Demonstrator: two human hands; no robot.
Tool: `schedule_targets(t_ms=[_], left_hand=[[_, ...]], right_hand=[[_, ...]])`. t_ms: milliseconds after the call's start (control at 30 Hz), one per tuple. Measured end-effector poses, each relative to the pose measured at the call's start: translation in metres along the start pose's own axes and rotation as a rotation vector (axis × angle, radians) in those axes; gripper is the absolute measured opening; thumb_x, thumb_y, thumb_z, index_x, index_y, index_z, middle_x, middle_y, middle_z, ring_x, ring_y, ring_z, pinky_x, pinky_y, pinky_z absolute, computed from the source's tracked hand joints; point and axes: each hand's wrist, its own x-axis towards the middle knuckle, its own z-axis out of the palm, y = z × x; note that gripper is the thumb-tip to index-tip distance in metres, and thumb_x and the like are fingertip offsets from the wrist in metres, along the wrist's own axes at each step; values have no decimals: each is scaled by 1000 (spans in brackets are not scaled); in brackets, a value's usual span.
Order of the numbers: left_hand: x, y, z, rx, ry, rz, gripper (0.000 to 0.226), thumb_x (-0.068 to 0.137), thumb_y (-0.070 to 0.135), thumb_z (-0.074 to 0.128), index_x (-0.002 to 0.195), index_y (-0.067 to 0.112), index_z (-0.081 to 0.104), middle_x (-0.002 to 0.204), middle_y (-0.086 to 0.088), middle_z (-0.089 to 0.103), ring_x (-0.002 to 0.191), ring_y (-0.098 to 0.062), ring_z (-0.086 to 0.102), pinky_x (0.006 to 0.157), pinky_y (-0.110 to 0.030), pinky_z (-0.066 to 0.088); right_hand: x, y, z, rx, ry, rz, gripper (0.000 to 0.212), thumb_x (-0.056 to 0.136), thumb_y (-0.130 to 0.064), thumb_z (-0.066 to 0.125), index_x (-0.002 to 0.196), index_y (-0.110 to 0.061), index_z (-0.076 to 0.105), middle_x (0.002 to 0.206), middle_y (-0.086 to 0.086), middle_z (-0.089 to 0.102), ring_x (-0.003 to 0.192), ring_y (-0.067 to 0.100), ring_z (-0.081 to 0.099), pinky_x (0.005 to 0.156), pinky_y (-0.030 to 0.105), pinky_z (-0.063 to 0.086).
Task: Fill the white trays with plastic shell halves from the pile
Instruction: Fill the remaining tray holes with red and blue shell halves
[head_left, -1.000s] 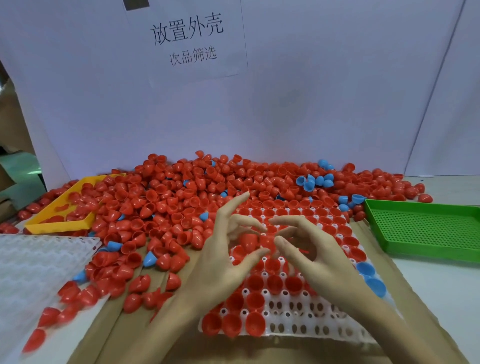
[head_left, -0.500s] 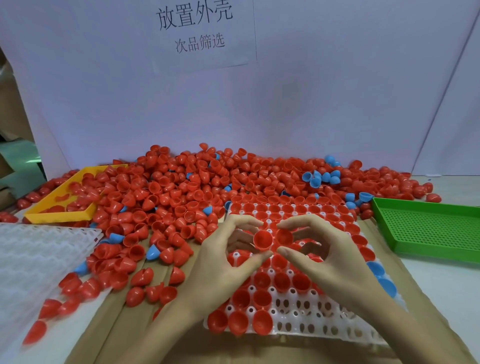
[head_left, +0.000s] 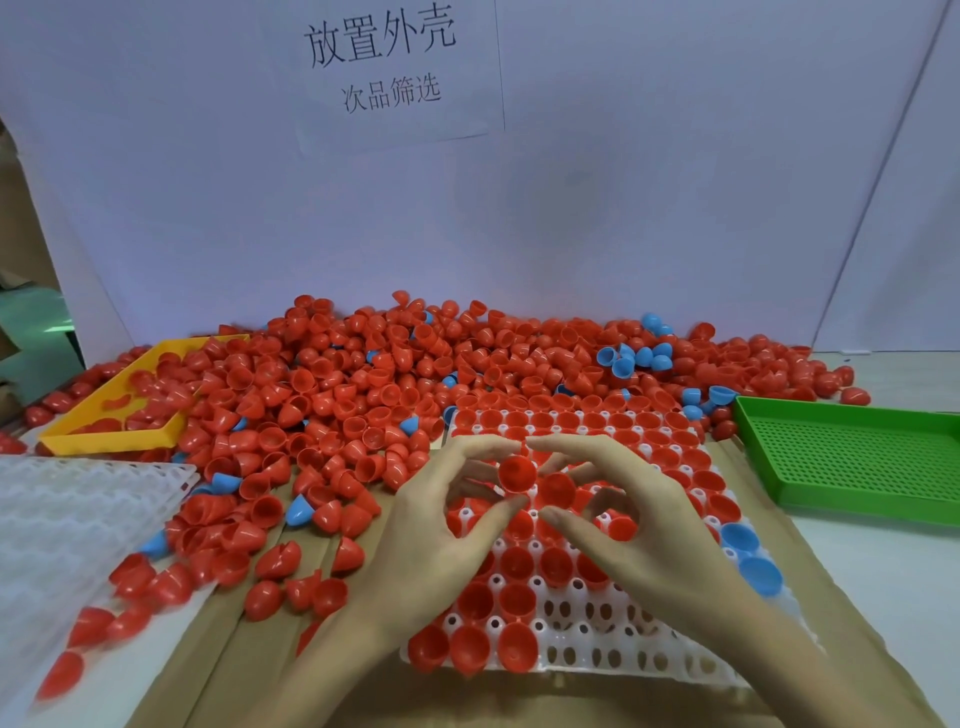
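A white tray (head_left: 613, 649) with round pockets lies in front of me on cardboard, most pockets filled with red shell halves and two blue ones at its right edge. Behind it spreads a large pile of red shells (head_left: 363, 384) with a few blue ones. My left hand (head_left: 436, 535) pinches one red shell half (head_left: 515, 474) between thumb and forefinger above the tray's middle. My right hand (head_left: 639, 525) pinches a second red shell half (head_left: 556, 491) right beside it. The two shells nearly touch.
A yellow tray (head_left: 104, 441) holding red shells sits at the back left. A second white tray (head_left: 67, 530) lies at the left edge. A green perforated tray (head_left: 852, 457) stands at the right. A white wall with a paper sign closes the back.
Both hands have come together over the tray and each now pinches a red shell; one second ago their fingers were spread low over the pockets.
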Motion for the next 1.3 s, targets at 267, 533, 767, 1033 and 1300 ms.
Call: schedule_targets(t_ms=[267,533,767,1033,1300], left_hand=[[0,-2,1,22,-50,-52,30,97,33,75,125,35,63,109,10,73,107,-16,72,91,-26,58],[-2,4,4,-45,-64,-138,32,112,41,45,97,26,69,83,2,72,82,-17,72,77,-21,55],[-2,9,7,-111,-83,-182,45,111,45,39,79,23,63,70,3,62,68,-9,59,72,-18,50],[2,9,5,-184,-106,-204,54,111,47,40,76,15,66,69,-8,66,67,-13,65,73,-18,53],[5,1,-1,-92,-43,-152,46,113,44,38,88,21,68,81,-3,68,79,-19,66,80,-35,55]], right_hand=[[-1,-2,3,131,21,91,26,102,-39,62,127,-34,66,94,-3,75,85,20,75,71,25,60],[-4,-7,7,131,76,72,37,101,-19,65,132,-32,51,99,-1,67,82,24,70,71,37,61],[-5,-8,19,-55,113,-39,61,94,-19,75,139,-42,41,112,-17,59,89,17,70,66,26,59],[-1,-5,16,-239,99,-150,33,94,-23,69,127,-27,68,131,-15,58,102,8,66,76,20,58],[-2,-7,9,227,71,260,39,96,-37,71,129,-36,52,76,5,71,66,16,71,63,21,55]])
